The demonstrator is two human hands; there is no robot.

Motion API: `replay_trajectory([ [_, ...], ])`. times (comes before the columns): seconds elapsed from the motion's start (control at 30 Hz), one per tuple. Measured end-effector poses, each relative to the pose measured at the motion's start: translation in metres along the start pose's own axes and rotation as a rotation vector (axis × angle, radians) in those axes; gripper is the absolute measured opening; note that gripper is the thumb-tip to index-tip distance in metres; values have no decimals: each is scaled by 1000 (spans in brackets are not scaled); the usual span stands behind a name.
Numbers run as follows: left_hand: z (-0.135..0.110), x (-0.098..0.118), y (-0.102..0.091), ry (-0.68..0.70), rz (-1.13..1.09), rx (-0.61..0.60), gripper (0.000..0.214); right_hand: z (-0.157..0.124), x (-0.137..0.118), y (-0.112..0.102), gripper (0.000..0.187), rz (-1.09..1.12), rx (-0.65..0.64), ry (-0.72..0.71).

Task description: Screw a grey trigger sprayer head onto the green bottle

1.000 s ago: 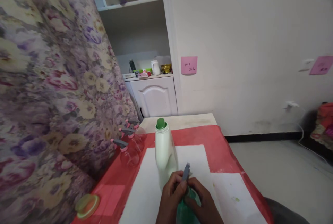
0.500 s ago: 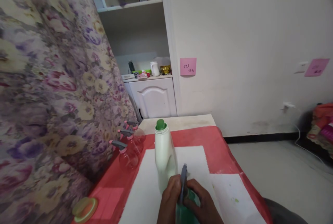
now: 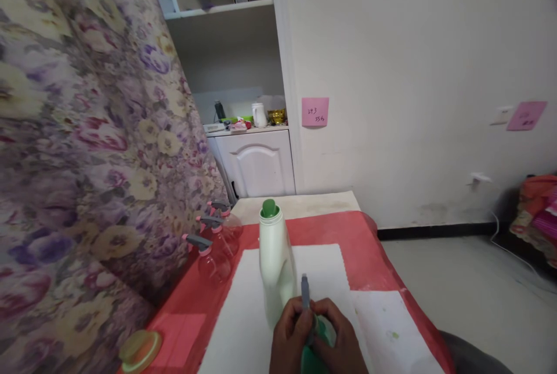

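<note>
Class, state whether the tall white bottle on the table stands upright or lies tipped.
Upright: the white bottle stands on its base on the white sheet, green cap on top.

A spray bottle (image 3: 314,351) is gripped at the near edge of the surface (image 3: 369,258), between the left hand (image 3: 289,336) and the right hand (image 3: 337,342). A tall bottle (image 3: 275,267) is set upright just behind the hands. Three spray bottles (image 3: 217,243) are lined up to its left, against a curtain (image 3: 87,159). A cabinet (image 3: 256,159) is placed behind the surface.
</note>
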State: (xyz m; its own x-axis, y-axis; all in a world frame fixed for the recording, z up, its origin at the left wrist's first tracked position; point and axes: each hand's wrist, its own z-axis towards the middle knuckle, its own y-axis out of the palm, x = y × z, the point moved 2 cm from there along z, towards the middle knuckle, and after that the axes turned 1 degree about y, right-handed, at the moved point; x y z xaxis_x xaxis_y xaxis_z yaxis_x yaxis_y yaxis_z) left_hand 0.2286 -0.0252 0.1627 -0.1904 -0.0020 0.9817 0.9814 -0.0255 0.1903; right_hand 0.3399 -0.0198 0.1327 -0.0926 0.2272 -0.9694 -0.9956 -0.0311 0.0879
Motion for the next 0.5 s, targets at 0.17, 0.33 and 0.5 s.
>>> replay_trajectory([
  [0.17, 2, 3, 0, 8, 52, -26, 36, -5, 4, 7, 24, 3, 102, 7],
  [0.33, 5, 3, 0, 70, 88, -30, 34, -2, -9, -1, 26, 34, -92, -60],
  [0.5, 11, -6, -2, 60, 84, -35, 36, 2, -5, -2, 22, 15, -67, -16],
])
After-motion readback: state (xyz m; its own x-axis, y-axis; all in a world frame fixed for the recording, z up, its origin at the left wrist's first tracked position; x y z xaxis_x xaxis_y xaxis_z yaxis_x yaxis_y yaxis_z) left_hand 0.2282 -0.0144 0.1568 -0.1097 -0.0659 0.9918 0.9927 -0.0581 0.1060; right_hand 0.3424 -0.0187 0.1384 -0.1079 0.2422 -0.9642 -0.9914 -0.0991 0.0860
